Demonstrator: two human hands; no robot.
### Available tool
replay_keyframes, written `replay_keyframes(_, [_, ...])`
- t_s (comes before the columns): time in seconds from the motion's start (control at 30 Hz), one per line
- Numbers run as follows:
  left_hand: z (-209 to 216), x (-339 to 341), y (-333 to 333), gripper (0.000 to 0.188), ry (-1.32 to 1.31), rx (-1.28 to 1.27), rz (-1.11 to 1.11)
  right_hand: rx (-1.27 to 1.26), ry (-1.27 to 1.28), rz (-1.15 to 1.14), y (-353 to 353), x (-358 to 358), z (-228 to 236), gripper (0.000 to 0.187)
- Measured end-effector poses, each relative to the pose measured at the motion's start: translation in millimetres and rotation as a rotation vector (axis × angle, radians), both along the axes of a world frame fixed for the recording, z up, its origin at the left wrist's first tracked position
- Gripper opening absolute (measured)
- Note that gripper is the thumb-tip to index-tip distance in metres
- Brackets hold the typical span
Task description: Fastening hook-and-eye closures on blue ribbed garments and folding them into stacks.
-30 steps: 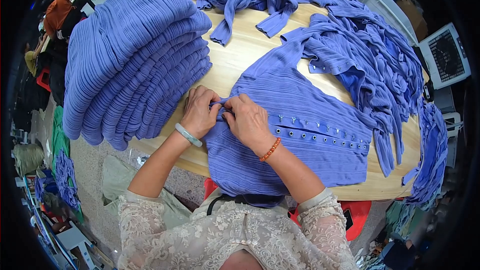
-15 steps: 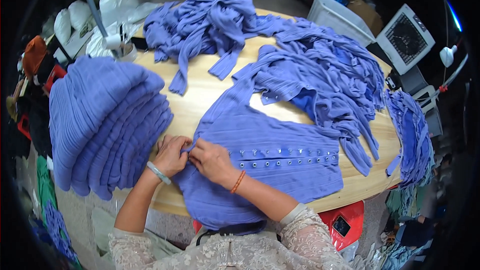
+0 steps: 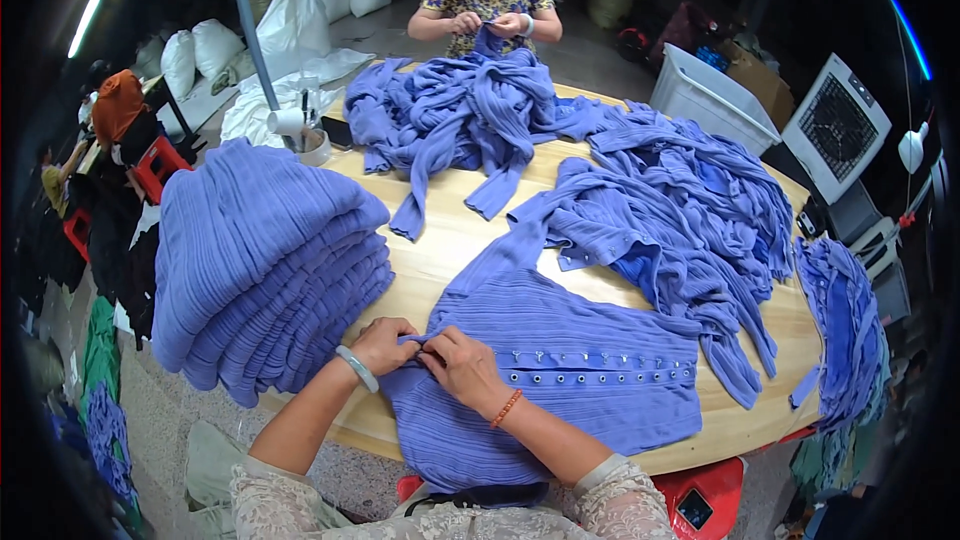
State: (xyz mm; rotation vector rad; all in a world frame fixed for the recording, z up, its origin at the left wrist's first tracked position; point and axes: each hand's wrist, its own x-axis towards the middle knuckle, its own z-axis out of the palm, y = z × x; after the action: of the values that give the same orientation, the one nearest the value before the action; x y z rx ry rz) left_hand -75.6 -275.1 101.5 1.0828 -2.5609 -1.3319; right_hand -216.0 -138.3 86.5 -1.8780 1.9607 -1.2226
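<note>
A blue-violet ribbed cardigan (image 3: pixel 590 320) lies spread on the table before me. Down its front runs a strip of metal hooks facing a row of round eyelets. My left hand (image 3: pixel 388 346) pinches the cardigan's neck edge at its left end. Close beside it, my right hand (image 3: pixel 460 368) grips the same edge, fingertips almost meeting those of the left. The fingers hide exactly what lies between them. Left of my hands rises a thick stack of folded blue-violet garments (image 3: pixel 265 260).
Crumpled garments (image 3: pixel 690 200) heap the right side of the wooden table (image 3: pixel 420 265); another pile (image 3: pixel 460 115) lies at the far side, where a person (image 3: pixel 490 5) handles one. A grey bin (image 3: pixel 715 95), an air cooler (image 3: pixel 835 125) and a red stool (image 3: pixel 715 500) stand around the table.
My view has tilted upward, so the table sits lower and more of the far person shows. Both hands keep hold of the cardigan's edge, with small finger shifts.
</note>
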Motion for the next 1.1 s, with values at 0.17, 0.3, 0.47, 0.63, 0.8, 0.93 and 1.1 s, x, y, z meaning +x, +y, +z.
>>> replay_keyframes(0.17, [6.2,-7.4,5.6,0.029,-0.126,-0.086,0.023,0.066,-0.001,0.062,-1.7,-4.3,4.7,0.012])
replay_keyframes(0.3, [-1.9,-4.2,1.4,0.028,-0.115,-0.026,0.03,0.092,-0.045,0.138,-1.1,-7.7,7.2,0.011])
replay_keyframes(0.47, [-4.5,-0.4,2.5,0.026,-0.085,0.063,0.057,0.12,-0.135,0.112,0.9,-6.1,10.8,0.01])
replay_keyframes(0.63, [-2.0,5.2,6.7,0.024,-0.018,0.083,0.038,0.184,-0.194,0.009,0.3,-2.2,11.6,0.011])
replay_keyframes(0.8, [-8.1,8.8,11.3,0.025,0.093,0.049,-0.017,0.285,-0.264,-0.017,1.2,-6.6,19.0,0.014])
replay_keyframes(0.93, [-8.9,8.1,5.5,0.024,0.065,0.054,-0.074,0.39,-0.213,-0.033,-4.6,-10.6,20.6,0.014])
replay_keyframes(1.1, [9.7,5.1,3.3,0.03,-0.013,0.147,0.03,0.332,-0.063,-0.07,-8.3,-4.6,25.7,0.015])
